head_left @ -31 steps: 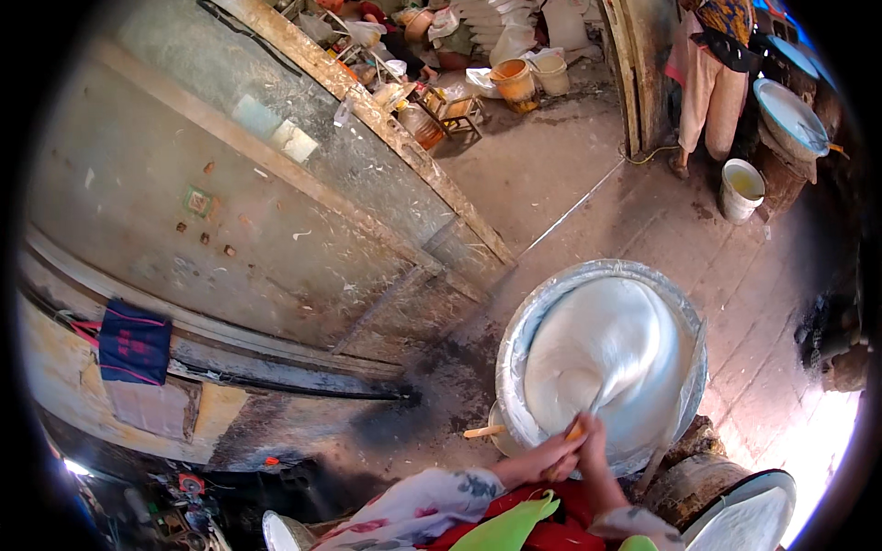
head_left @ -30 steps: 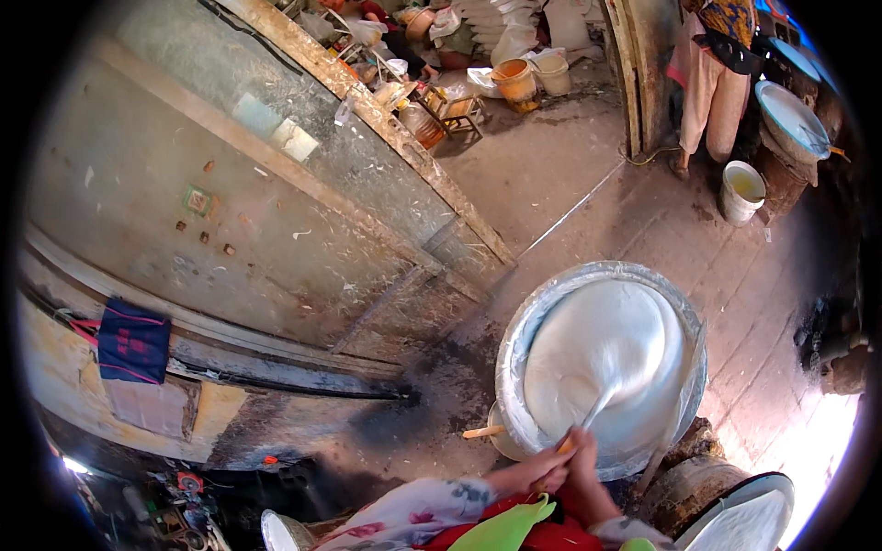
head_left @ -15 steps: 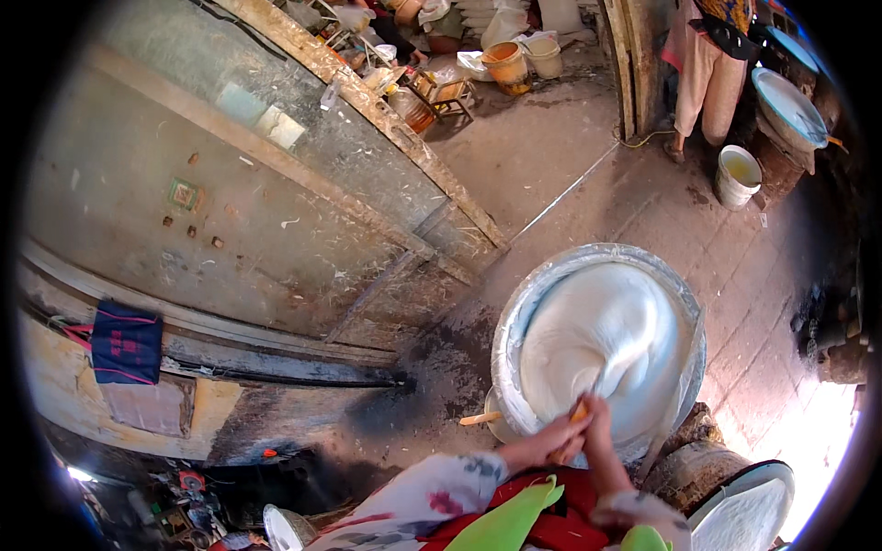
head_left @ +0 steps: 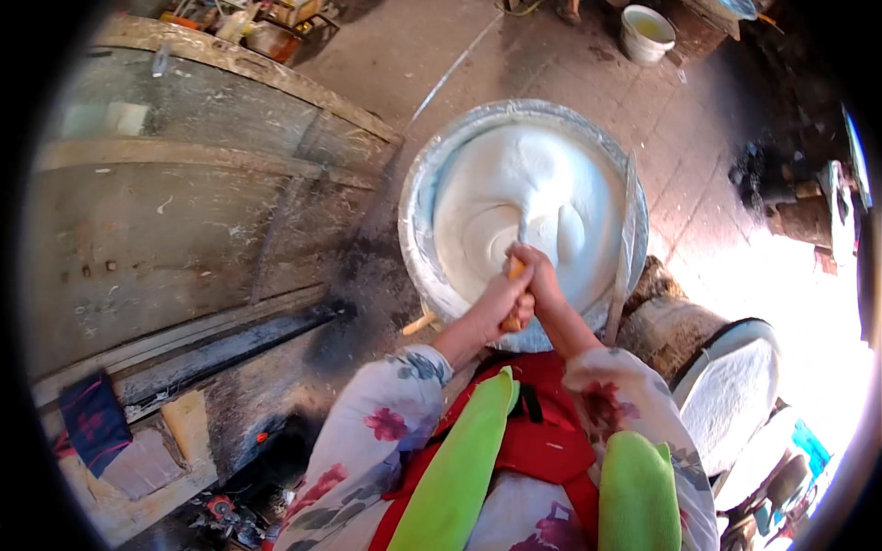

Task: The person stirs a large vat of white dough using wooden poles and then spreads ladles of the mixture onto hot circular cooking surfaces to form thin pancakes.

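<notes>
A large round tub (head_left: 415, 197) holds thick white batter-like paste (head_left: 478, 188), drawn into folds and swirls. My left hand (head_left: 501, 301) and my right hand (head_left: 540, 269) are both wrapped round the wooden handle of a stirring tool (head_left: 516, 321), close together above the tub's near edge. A thin shaft runs from the handle into the paste, and its lower end is hidden there. A flat, paste-smeared strip (head_left: 625, 234) lies along the tub's right rim. Beside its lower left side another wooden handle (head_left: 420, 323) sticks out.
To the right of the tub stands a drum (head_left: 675, 335), with a round pan of white material (head_left: 730, 395) near it. A stained wooden partition (head_left: 184, 207) lines the left side, with a dark blue bag (head_left: 95, 422) below it. A white bucket (head_left: 646, 39) stands on the far floor.
The view has tipped down and shifted right, so the tub appears higher and further left. Both hands keep their grip on the stirring tool, and the folds in the paste have changed shape.
</notes>
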